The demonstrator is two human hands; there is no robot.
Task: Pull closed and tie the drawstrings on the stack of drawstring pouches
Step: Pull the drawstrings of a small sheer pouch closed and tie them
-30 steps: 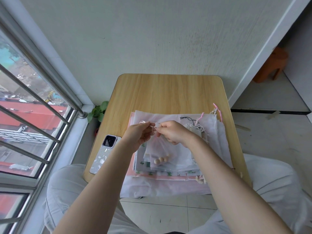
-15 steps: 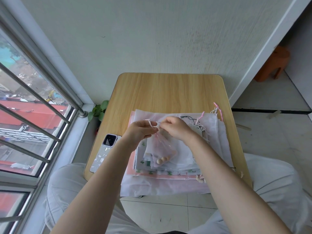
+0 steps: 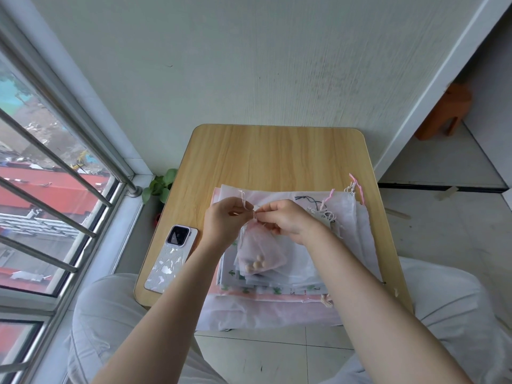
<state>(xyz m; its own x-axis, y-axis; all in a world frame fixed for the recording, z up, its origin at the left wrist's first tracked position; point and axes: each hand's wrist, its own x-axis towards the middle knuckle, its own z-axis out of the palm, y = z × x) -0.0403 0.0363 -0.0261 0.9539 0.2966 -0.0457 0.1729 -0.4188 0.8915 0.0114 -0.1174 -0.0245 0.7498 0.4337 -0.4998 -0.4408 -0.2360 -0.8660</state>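
A small sheer pink pouch (image 3: 260, 252) with several beige beads at its bottom hangs over the stack of drawstring pouches (image 3: 299, 275) on the wooden table (image 3: 277, 156). Its neck is gathered between my hands. My left hand (image 3: 225, 223) pinches the pale drawstring (image 3: 243, 202), whose loose end sticks up above the fingers. My right hand (image 3: 288, 220) pinches the string's other part right at the pouch's neck. The fingertips of both hands nearly touch there.
A phone (image 3: 171, 257) in a patterned case lies on the table's left front corner. Loose pink and dark cords (image 3: 329, 200) lie at the stack's far right. A window with metal bars (image 3: 55, 189) is to the left, a small plant (image 3: 160, 185) below it, an orange stool (image 3: 446, 112) at far right.
My hands have stayed close together at the pouch's neck, working the string. The pouch has swung slightly left and its neck looks more gathered.
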